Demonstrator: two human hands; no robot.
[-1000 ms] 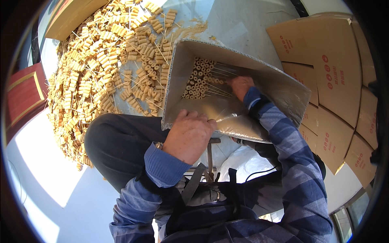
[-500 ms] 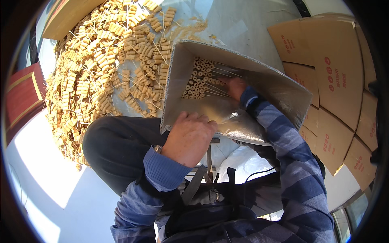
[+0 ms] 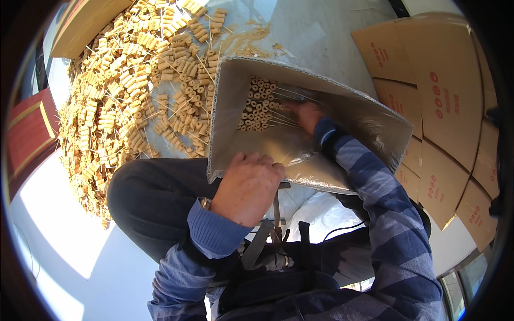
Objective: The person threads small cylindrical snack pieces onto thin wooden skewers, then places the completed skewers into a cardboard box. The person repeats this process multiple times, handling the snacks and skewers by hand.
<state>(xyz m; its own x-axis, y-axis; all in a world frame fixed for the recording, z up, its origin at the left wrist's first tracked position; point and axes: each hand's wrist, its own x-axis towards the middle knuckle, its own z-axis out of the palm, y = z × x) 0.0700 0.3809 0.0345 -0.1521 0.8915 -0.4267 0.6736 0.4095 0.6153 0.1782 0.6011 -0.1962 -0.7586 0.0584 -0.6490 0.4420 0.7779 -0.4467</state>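
Likely light and brittle, skewers (image 3: 258, 109) suit holding by their sticks (image 3: 296, 94); right hand (image 3: 309, 115) hides whether it grips, left hand (image 3: 248, 184) clamps the box (image 3: 353, 115).

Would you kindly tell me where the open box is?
In the head view, the open box is right of centre, between the skewer heap at left and the brown cardboard at right.

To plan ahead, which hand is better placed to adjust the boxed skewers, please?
Probably the right hand: it's at the skewers inside the box; the left hand holds the near rim.
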